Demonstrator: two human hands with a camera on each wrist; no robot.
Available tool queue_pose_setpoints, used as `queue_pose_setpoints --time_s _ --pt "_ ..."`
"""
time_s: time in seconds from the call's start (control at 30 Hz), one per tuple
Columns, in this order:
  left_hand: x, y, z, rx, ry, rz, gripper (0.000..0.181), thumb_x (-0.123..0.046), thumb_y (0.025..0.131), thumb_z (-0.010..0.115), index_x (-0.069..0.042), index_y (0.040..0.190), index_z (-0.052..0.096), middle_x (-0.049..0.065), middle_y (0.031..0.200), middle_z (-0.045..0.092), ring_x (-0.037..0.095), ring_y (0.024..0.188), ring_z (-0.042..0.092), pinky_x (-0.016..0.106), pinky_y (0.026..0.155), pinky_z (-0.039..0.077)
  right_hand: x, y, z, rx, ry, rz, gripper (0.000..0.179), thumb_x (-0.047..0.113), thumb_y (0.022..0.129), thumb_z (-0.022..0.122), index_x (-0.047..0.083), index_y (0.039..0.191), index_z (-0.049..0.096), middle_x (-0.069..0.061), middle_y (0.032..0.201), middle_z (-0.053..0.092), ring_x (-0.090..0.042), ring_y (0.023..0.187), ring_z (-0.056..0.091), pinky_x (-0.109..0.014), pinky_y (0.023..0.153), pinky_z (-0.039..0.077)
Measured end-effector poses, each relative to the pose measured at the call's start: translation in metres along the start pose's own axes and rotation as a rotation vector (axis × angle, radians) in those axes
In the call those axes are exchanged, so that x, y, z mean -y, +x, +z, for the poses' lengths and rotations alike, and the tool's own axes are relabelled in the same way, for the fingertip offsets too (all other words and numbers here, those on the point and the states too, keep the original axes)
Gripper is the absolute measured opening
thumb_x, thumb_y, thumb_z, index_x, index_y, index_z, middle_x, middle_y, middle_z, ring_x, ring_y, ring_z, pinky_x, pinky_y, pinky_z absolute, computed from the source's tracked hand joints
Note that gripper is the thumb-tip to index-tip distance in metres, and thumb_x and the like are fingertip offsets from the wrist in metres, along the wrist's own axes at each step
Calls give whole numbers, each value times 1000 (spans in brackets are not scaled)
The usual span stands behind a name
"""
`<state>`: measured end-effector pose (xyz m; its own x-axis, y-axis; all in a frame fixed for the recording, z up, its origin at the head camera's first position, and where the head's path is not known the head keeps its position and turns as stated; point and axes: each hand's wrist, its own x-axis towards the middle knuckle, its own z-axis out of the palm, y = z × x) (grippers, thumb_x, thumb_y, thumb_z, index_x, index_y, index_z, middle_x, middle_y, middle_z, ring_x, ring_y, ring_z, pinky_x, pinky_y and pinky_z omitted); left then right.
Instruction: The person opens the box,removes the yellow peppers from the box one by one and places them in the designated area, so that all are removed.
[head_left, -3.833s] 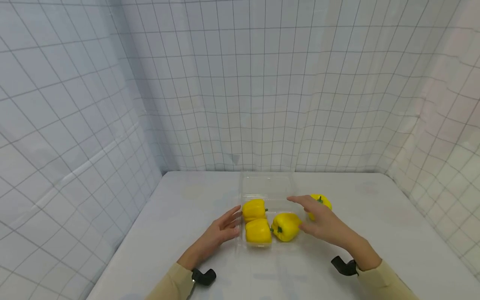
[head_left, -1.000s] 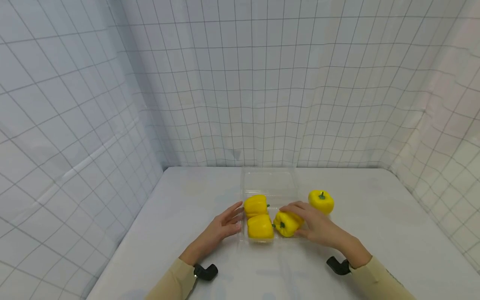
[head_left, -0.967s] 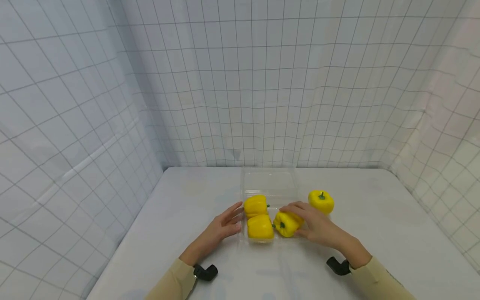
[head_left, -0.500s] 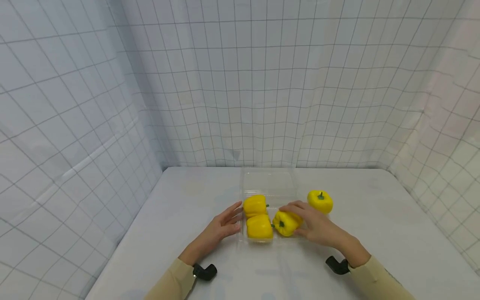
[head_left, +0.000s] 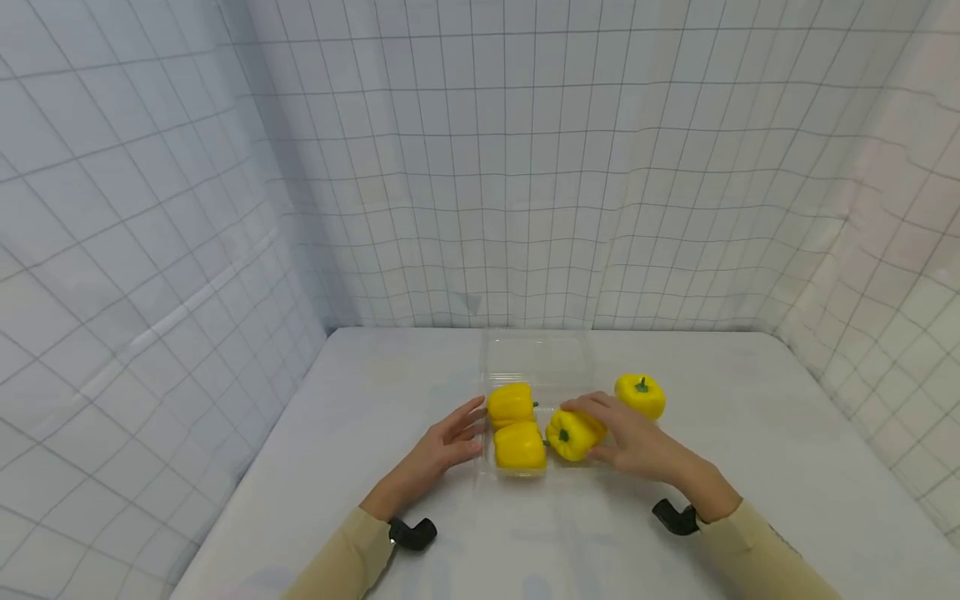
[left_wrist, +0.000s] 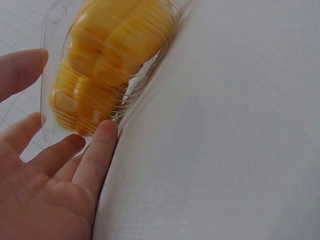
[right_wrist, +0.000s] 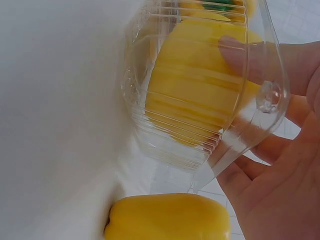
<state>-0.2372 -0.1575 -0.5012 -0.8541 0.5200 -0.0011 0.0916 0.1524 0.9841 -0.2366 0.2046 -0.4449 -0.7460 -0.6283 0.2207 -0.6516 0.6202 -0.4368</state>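
Note:
A clear plastic clamshell box [right_wrist: 170, 162] stands on the table with its lid [head_left: 537, 354] folded back, away from me. Two yellow bell peppers lie on their sides along its left half, the rear pepper [head_left: 512, 405] behind the front pepper [head_left: 520, 447]. My right hand [head_left: 633, 442] grips a third yellow bell pepper [head_left: 570, 435] in the right half, thumb on the near side, fingers over the top. My left hand [head_left: 431, 458] is at the box's left side with fingers spread; in the left wrist view, fingertips [left_wrist: 106, 129] touch or nearly touch its wall.
Another yellow bell pepper [head_left: 641, 397] stands upright, stem up, on the white table [head_left: 360, 400] right of the box, behind my right hand. Grid-patterned white curtains [head_left: 502, 167] enclose the table at the back and both sides.
From hovering at the box's right side, my right hand has come left onto the third pepper and grips it. During the last second both hands stay nearly still; the head view tilts slightly.

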Motion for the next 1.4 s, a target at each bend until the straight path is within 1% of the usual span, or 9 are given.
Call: queue_pose_setpoints --time_s 0.2,0.27,0.4,0.67,0.87,1.03,1.1,1.27,1.4 --pt "1 0 2 1 4 -4 69 -29 103 59 -35 161 22 -8 160 32 23 145 35 50 113 36 3 0 -5 16 -4 -7 73 11 84 83 29 146 49 9 140 51 -16 127 50 -46 104 47" --pt "1 1 2 0 13 -3 69 -30 103 59 -35 161 22 -8 160 32 23 145 35 50 113 36 4 0 -7 15 -12 -16 72 11 84 83 28 146 49 8 140 51 -17 127 51 -46 103 47" --pt "1 2 0 -3 26 0 70 -30 103 59 -35 161 22 -8 160 32 23 145 35 49 113 36 5 3 -12 14 -25 -7 72 11 85 82 28 146 49 6 140 51 -17 127 51 -45 103 47" --pt "-1 5 -2 0 -3 -6 70 -26 102 60 -36 161 23 -9 160 32 19 146 34 47 114 35 12 3 -24 13 -28 12 70 14 85 82 26 145 49 6 138 51 -14 122 50 -43 102 48" --pt "2 4 -2 6 2 7 70 -27 102 60 -36 161 23 -7 160 32 20 145 35 48 113 36 15 -2 -27 -6 -17 14 70 14 85 83 24 146 49 7 140 50 -14 126 49 -43 106 45" --pt "2 4 -2 3 6 6 70 -28 102 60 -36 161 23 -9 160 32 19 145 35 48 113 36 16 -5 -30 -31 -18 0 72 15 85 83 21 147 47 9 142 49 -14 129 48 -43 107 44" --pt "2 3 -2 1 1 1 70 -28 102 60 -37 161 23 -10 160 32 18 145 35 47 113 36 16 -6 -31 -29 -24 5 74 16 86 82 23 149 44 9 143 48 -13 129 47 -43 108 44" --pt "0 3 -1 1 0 -7 70 -28 102 60 -37 161 23 -9 160 32 19 145 35 47 113 36 15 -10 -34 -40 -37 12 78 16 87 80 28 154 40 6 143 47 -13 126 48 -44 104 47" --pt "1 3 -1 4 1 -7 70 -28 102 60 -36 161 22 -8 161 31 19 145 35 47 113 36 14 -13 -36 -64 -43 -9 81 14 87 80 29 155 39 3 140 48 -15 123 50 -45 101 49"
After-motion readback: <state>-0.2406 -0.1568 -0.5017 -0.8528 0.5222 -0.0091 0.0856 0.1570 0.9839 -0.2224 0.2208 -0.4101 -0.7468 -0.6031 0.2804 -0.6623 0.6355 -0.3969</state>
